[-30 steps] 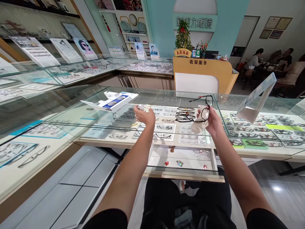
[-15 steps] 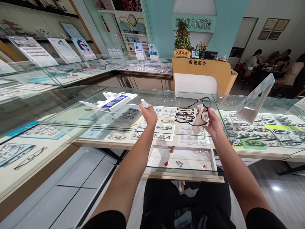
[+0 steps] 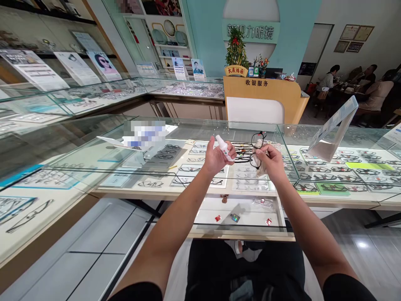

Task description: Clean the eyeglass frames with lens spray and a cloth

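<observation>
My left hand [image 3: 218, 158] is wrapped round a small white spray bottle [image 3: 223, 148], its capped top tilted up and to the left. Just right of it, my right hand [image 3: 271, 161] pinches a pair of black-framed eyeglasses [image 3: 258, 141] together with a beige cloth [image 3: 260, 167]. The glasses are turned on end, one lens above the other, and the fingers cover part of the cloth. Behind the two hands, several folded eyeglasses [image 3: 242, 151] lie in a row on the glass counter, partly hidden by the left hand.
Under the glass counter [image 3: 194, 129] are rows of frames. A pulled-out drawer [image 3: 203, 213] with small red packets is at my lap. An open white box [image 3: 115, 142], partly blurred, lies to the left; a sign stand [image 3: 333, 129] stands right. People sit at a far table.
My left hand has moved right with the spray bottle, turning it toward the glasses. My right hand has shifted slightly left, and the glasses have turned a little. The view has swung slightly.
</observation>
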`<action>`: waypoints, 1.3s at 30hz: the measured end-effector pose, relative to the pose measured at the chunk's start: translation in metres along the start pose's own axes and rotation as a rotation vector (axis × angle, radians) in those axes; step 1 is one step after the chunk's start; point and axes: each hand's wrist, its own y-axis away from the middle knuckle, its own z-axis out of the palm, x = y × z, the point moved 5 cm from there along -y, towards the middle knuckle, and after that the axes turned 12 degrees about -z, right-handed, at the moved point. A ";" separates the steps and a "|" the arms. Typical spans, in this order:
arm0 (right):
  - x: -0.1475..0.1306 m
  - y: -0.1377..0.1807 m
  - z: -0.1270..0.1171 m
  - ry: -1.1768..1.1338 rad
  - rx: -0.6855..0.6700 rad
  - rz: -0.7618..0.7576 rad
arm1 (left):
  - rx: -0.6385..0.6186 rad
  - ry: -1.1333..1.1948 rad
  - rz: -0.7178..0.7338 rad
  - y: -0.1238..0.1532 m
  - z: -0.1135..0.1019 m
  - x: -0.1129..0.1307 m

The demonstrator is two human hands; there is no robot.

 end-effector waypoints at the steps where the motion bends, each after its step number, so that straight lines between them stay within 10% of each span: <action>1: -0.001 0.002 0.003 0.035 -0.005 -0.029 | -0.035 0.007 -0.030 0.002 0.004 0.000; 11: 0.005 0.012 0.017 0.072 -0.066 -0.014 | -0.175 -0.003 -0.107 0.003 0.007 -0.003; 23: 0.009 0.020 0.027 0.219 -0.198 -0.133 | 0.259 -0.520 0.205 0.003 0.012 -0.012; 32: 0.017 0.013 0.013 0.094 -0.012 0.062 | 0.082 -0.170 0.136 -0.007 0.006 -0.017; 39: 0.020 0.013 0.011 0.046 0.074 0.074 | 0.058 -0.651 0.225 0.001 0.022 -0.021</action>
